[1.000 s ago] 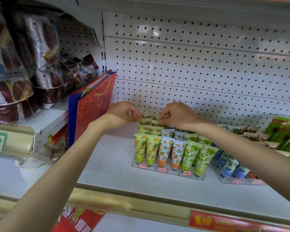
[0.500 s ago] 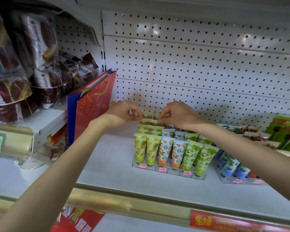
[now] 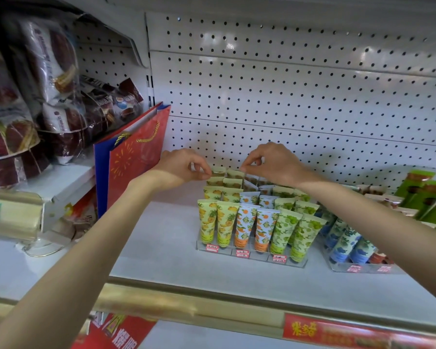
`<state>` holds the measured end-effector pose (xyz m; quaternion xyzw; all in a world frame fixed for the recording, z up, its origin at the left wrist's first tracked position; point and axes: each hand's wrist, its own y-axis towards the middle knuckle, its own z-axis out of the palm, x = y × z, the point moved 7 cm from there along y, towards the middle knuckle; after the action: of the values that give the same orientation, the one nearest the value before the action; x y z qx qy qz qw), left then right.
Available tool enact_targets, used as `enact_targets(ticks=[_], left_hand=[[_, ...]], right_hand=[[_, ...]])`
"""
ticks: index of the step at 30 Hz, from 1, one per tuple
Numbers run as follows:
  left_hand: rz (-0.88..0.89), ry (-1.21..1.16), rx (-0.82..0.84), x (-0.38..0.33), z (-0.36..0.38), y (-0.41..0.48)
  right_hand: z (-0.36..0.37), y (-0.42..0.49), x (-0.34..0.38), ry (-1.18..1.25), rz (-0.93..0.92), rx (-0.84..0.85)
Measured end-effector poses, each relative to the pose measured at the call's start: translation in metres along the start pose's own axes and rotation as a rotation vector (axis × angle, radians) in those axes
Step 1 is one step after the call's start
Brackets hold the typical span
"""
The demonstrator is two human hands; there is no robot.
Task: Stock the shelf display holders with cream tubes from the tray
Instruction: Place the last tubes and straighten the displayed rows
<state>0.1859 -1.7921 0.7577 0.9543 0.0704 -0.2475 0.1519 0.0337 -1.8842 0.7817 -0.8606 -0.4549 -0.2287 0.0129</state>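
**Ana:** Hardly anything has moved in the last second. The left grip [image 3: 184,170] and the right grip [image 3: 275,165] stay up at the back row of the clear acrylic tiered holder [image 3: 249,258].

**Ben:** Holding what?

**Ana:** The left grip's thumb and forefinger pinch the flat crimped end of a pale yellow pineapple-print cream tube [image 3: 218,170] at the rear left corner. The right grip is narrow too, pinching the top edge of the neighbouring yellow tube [image 3: 235,174]. Its other fingers are curled above.

**Ben:** And the rest of the stock?

**Ana:** It stands cap-down in stepped rows. The front yellow pineapple tubes [image 3: 207,220] are on the left, the white orange-print tubes [image 3: 244,222] in the middle and the green lime-print tubes [image 3: 283,230] on the right. Red price tags run along the holder's front lip.

**Ben:** Where does the holder sit?

**Ana:** On the white metal shelf [image 3: 161,248], near the white pegboard back wall [image 3: 287,96]. A second clear holder with blue-print tubes [image 3: 342,245] stands just beside it on the right. A red paper gift bag with gold cord handles [image 3: 136,157] stands upright at the left, near the left wrist.
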Motion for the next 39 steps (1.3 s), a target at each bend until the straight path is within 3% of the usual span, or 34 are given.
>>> enact_targets(ticks=[7, 15, 24, 39], left_hand=[[0.061, 0.001, -0.042, -0.019, -0.003, 0.009], [0.172, 0.145, 0.043, -0.054, 0.016, 0.027], [0.130, 0.167, 0.052, -0.044, 0.024, 0.025], [0.110, 0.164, 0.058, -0.046, 0.025, 0.022]], right_hand=[[-0.024, -0.006, -0.019, 0.008, 0.052, 0.069], [0.000, -0.021, -0.012, -0.159, 0.045, 0.141], [-0.001, -0.025, -0.006, -0.249, 0.062, 0.077], [0.002, -0.025, -0.008, -0.188, 0.044, 0.027]])
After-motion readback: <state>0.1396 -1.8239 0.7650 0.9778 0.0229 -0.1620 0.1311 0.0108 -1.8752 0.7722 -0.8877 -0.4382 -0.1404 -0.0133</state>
